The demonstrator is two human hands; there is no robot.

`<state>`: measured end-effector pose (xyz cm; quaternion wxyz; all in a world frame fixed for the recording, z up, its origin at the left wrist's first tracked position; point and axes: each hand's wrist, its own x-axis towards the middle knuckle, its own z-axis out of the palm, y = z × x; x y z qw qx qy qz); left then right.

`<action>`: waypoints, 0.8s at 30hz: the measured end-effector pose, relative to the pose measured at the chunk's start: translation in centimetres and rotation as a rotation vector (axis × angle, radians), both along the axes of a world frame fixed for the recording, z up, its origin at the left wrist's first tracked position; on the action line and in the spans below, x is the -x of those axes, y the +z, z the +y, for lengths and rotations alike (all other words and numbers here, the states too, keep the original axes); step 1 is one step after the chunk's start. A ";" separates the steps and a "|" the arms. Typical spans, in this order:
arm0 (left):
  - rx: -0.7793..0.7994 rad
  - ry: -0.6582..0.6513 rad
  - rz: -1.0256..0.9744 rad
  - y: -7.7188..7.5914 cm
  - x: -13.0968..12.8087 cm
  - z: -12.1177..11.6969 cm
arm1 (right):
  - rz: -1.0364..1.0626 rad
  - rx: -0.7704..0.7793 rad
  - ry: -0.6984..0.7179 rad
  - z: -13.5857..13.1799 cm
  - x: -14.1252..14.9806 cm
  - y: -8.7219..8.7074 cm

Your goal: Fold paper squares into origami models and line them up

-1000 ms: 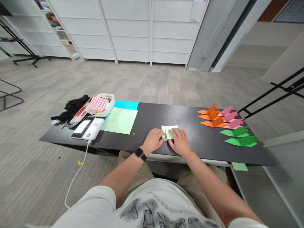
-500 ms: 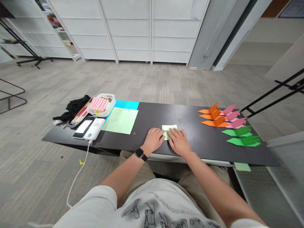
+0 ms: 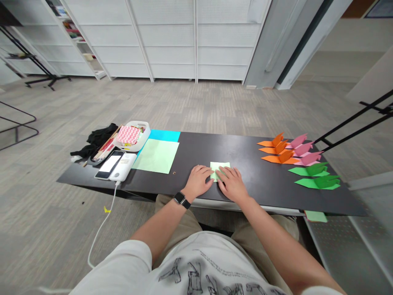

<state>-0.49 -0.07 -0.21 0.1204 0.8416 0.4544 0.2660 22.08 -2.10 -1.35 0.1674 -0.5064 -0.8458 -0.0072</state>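
Note:
A small square of folded pale green paper (image 3: 220,165) lies flat on the dark table in front of me. My left hand (image 3: 198,180) rests at its left edge, palm down with fingers stretched out and fingertips touching the paper. From the other side my right hand (image 3: 232,184) lies over the lower right part, fingers spread and pressing on it. My fingers hide the lower portion of the square, so its folds there cannot be made out.
Left of my hands lie a large pale green sheet (image 3: 159,156) and a blue sheet (image 3: 168,135). Beyond them are a white basket (image 3: 145,137), a phone (image 3: 110,164) and a white power bank (image 3: 123,167) with a cable. Folded orange (image 3: 278,149), pink (image 3: 308,148) and green (image 3: 319,181) paper birds stand right.
Both hands stay almost in place on the folded paper. The whole view has shifted very slightly.

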 end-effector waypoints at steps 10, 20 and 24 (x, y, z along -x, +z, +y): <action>0.004 0.010 -0.022 -0.3 0.0 0.1 | 0.016 -0.014 0.033 0.2 0.0 0.1; -0.032 0.004 -0.026 -0.3 0.0 0.0 | 0.038 -0.012 0.088 0.4 -0.1 0.0; -0.027 0.001 -0.027 -0.3 0.0 0.0 | 0.054 0.004 0.093 0.5 0.0 0.1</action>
